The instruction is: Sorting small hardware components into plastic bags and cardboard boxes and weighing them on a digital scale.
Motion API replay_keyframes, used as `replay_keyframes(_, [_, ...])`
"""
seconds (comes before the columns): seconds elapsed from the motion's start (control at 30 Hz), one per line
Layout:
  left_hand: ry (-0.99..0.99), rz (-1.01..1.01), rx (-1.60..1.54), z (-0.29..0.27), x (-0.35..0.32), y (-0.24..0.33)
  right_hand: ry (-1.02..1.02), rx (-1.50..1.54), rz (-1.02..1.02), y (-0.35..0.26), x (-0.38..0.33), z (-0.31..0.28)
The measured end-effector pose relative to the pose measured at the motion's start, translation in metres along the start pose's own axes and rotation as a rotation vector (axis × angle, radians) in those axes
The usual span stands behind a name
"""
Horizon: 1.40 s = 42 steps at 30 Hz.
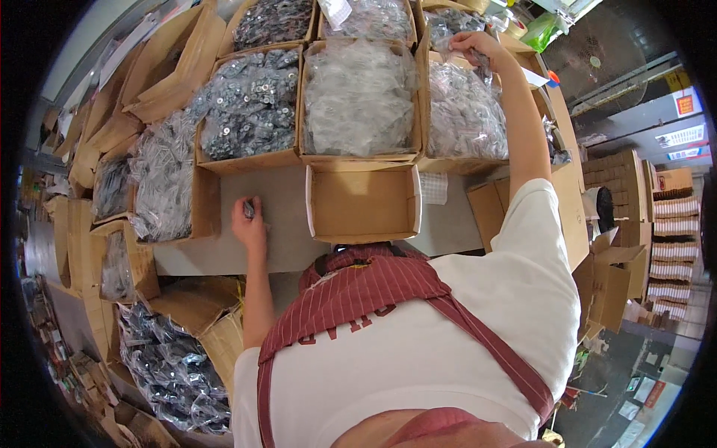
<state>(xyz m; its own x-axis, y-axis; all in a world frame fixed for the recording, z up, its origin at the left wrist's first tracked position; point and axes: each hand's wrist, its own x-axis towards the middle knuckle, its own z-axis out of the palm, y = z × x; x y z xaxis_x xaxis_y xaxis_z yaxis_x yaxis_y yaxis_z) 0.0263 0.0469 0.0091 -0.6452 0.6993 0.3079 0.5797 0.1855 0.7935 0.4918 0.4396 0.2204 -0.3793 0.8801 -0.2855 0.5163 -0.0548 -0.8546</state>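
At the table's left side, my left hand (251,228) is closed around a small dark part (249,208); its exact kind does not show. My right arm stretches far forward to the right, where my right hand (478,49) is closed with bent fingers over the back right boxes. A small dark piece in clear plastic (484,69) hangs at its palm. Below that hand lies a carton of clear bags (464,112). Between my arms, close to my body, stands a small open carton (364,201) with its brown bottom showing.
Cartons of bagged dark parts with round metal pieces (250,101) and of clear plastic bags (358,97) line the table's back. More bags fill boxes at left (163,175) and lower left (175,366). Flattened cardboard (489,209) stands at right, with stacked cartons (612,183) beyond.
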Motion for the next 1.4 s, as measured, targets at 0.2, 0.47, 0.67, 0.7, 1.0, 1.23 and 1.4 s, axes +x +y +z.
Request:
replay_keyframes(0.2, [-0.034, -0.024, -0.032, -0.001, 0.004, -0.010, 0.019, 0.210, -0.247, -0.058, 0.000, 0.035])
replay_keyframes(0.47, [-0.071, -0.048, -0.019, -0.005, 0.007, 0.000, -0.158, -0.907, -0.226, -0.097, 0.031, 0.164])
replay_keyframes(0.67, [-0.088, -0.070, -0.017, -0.005, 0.004, -0.015, -0.114, -1.347, -0.095, -0.075, 0.038, 0.203])
replay_keyframes(0.7, [-0.087, -0.054, -0.028, -0.005, 0.004, -0.018, -0.118, -1.350, -0.098, -0.070, 0.042, 0.197])
replay_keyframes(1.0, [-0.213, -0.032, -0.096, -0.013, 0.007, -0.022, -0.018, -0.429, -0.382, -0.108, -0.031, 0.167])
replay_keyframes(1.23, [-0.343, 0.010, -0.060, -0.007, 0.009, -0.017, -0.474, -0.628, -0.135, -0.120, -0.115, 0.241])
replay_keyframes(1.4, [-0.487, -0.034, -0.142, -0.013, 0.014, 0.000, -0.389, -0.752, -0.249, -0.072, -0.133, 0.281])
